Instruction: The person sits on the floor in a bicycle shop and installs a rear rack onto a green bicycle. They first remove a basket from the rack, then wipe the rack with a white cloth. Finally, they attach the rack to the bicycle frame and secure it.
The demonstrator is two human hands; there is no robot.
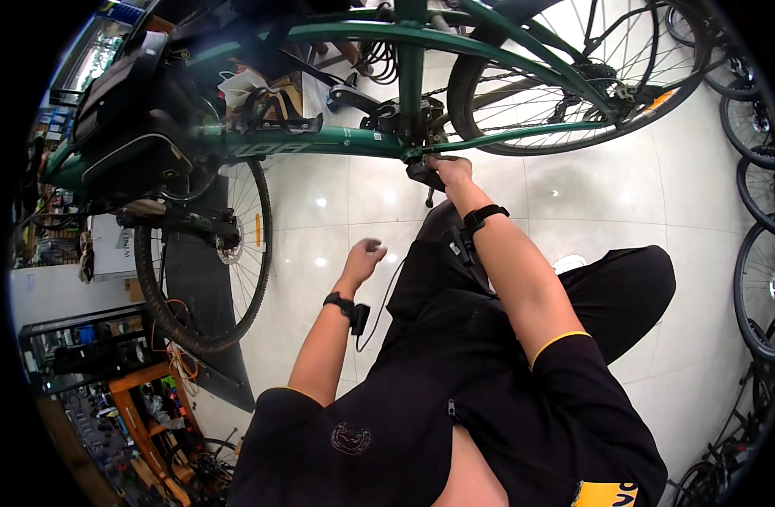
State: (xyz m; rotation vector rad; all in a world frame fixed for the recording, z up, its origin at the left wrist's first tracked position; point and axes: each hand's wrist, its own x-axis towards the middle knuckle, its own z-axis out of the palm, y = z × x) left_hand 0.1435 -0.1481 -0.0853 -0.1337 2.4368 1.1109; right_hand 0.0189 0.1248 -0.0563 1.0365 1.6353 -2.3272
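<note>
A green bicycle (320,142) spans the top of the head view. My right hand (455,172) reaches up to the underside of its frame, at the crank area. The fingers are closed there beside a black pedal (423,175); what they grip is partly hidden. The chain and rear wheel (465,110) lie just to the right. Lower and to the left, my left hand (364,260) hangs over the floor, away from the bicycle. Its fingers are loosely bent and a little blurred, with nothing visible in them.
The front wheel (256,279) stands at the left, next to a dark mat (227,363). A black frame bag (138,160) hangs near the handlebar end. Shelves with tools (142,414) fill the lower left. Several bicycle wheels (755,287) line the right edge.
</note>
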